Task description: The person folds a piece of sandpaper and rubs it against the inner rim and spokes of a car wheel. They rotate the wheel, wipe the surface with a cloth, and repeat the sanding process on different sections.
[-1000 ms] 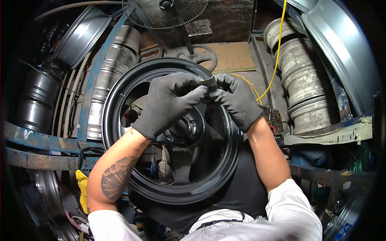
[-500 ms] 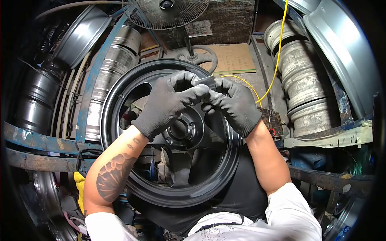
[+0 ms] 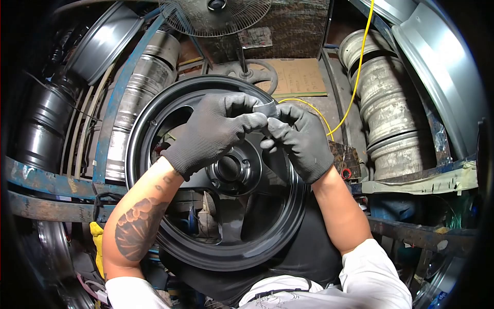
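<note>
Both hands wear dark grey knit gloves and meet above the far part of a black wheel rim (image 3: 231, 219). Between their fingertips is a small, thin, dark grey curved sheet (image 3: 266, 108) that looks like sandpaper. My left hand (image 3: 211, 129) pinches its left end, thumb below and fingers curled above. At its right end, my right hand (image 3: 303, 136) pinches it with closed fingers. The black rim has broad spokes and a round centre hole, and lies face up in front of my lap. My gloves and forearms hide parts of it.
A floor fan (image 3: 216, 15) stands beyond the rim, with cardboard (image 3: 298, 77) beside its base. Stacked metal rims stand left (image 3: 146, 77) and right (image 3: 388, 103). A yellow hose (image 3: 355, 92) hangs at the right. Blue metal frame bars (image 3: 51, 180) run along both sides.
The sheet has turned and bowed between my fingertips, so more of its grey face shows. Both hands keep hold of it. My forearms have shifted slightly left in view.
</note>
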The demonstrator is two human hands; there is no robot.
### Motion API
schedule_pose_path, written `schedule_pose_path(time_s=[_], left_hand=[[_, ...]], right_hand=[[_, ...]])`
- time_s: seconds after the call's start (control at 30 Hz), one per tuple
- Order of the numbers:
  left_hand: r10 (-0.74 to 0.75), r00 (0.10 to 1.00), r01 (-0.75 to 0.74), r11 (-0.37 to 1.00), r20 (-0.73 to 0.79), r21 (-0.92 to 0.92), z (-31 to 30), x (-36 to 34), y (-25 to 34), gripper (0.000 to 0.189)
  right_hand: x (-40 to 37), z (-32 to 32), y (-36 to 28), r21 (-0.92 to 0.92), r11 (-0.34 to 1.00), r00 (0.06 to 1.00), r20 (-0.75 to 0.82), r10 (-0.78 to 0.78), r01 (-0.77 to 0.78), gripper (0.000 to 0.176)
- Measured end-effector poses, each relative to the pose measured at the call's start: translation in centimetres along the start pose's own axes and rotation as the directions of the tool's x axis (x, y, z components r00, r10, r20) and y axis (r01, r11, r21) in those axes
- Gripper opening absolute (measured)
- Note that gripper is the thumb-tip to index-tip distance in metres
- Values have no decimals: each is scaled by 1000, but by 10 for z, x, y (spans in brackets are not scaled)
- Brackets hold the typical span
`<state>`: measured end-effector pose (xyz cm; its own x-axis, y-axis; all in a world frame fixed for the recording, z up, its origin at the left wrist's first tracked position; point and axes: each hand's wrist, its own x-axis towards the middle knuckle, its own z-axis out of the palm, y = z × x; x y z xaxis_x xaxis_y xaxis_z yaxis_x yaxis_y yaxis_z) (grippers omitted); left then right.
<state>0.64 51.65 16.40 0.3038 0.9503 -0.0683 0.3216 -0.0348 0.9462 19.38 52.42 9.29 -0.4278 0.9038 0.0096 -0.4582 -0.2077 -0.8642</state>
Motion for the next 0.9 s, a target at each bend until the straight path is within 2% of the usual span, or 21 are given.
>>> schedule_pose_path(time_s=[0.07, 0.17, 0.23, 0.37, 0.47, 0.57, 0.67, 0.77, 0.87, 0.9], left_hand=[[35, 999, -35, 999, 15, 9, 0, 1, -2, 21], [-14, 999, 15, 1000, 45, -14, -2, 1, 2, 20], [20, 999, -22, 998, 33, 54, -3, 0, 4, 24], [124, 990, -113, 982, -67, 150, 1, -1, 4, 37], [194, 977, -156, 934, -88, 321, 0, 0, 4, 48], [157, 984, -127, 946, -79, 297, 1, -1, 6, 55], [230, 973, -217, 949, -33, 229, 3, 1, -7, 59], [73, 997, -71, 996, -34, 52, 5, -1, 3, 62], [-78, 997, 77, 997, -7, -24, 2, -4, 13, 60], [-64, 998, 64, 998, -27, 0, 2, -3, 11, 61]], right_hand=[[1, 0, 3, 84, 996, 1000, 18, 12, -14, 23], [2, -1, 4, 159, 987, 998, 54, 30, -38, 24], [3, -1, 6, 190, 980, 998, 52, 40, -49, 25], [4, -2, -3, 35, 998, 996, 70, 54, -56, 24], [4, -2, -7, -65, 997, 998, 52, 45, -41, 24], [4, -1, -9, -97, 995, 996, 80, 32, -24, 26], [4, 0, -9, -57, 996, 990, 122, 75, -68, 36], [3, 1, -13, -27, 996, 986, 144, 86, -83, 36], [0, 6, -16, -22, 999, 985, 170, 31, -28, 36], [1, 5, -12, -20, 1000, 985, 173, 24, -21, 36]])
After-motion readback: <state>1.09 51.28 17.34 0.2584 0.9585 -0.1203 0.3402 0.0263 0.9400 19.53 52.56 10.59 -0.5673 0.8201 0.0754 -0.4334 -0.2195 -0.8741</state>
